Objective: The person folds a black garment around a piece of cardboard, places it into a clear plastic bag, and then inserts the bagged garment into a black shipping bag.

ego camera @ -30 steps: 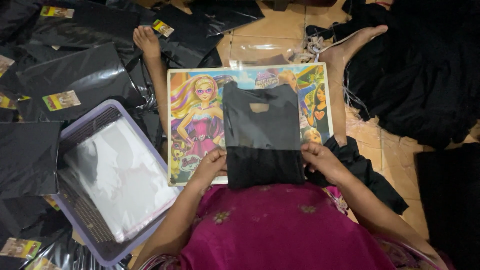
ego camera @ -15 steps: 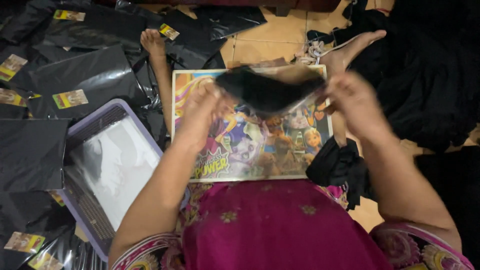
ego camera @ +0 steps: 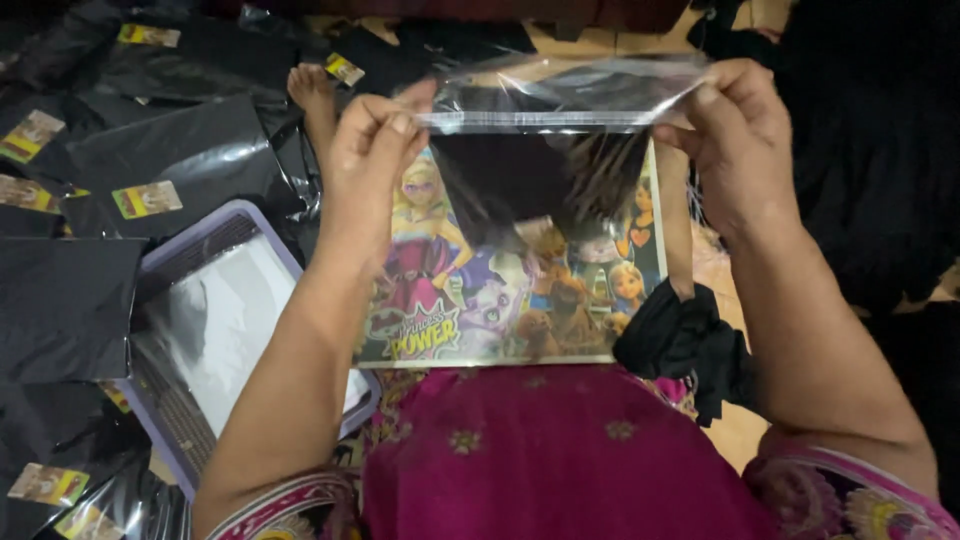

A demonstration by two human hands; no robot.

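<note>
Clear plastic bag (ego camera: 560, 95) now up between both hands; folded black garment (ego camera: 530, 180) is off the cartoon board (ego camera: 500, 300) and inside it. Left hand (ego camera: 375, 130) and right hand (ego camera: 735, 130) pinch the top corners (purple basket (ego camera: 215, 235) untouched).

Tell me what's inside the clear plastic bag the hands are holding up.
The clear plastic bag, pinched by the left hand and right hand, shows a dark folded garment hanging inside. Glare on the plastic hides its details and edges.
</note>
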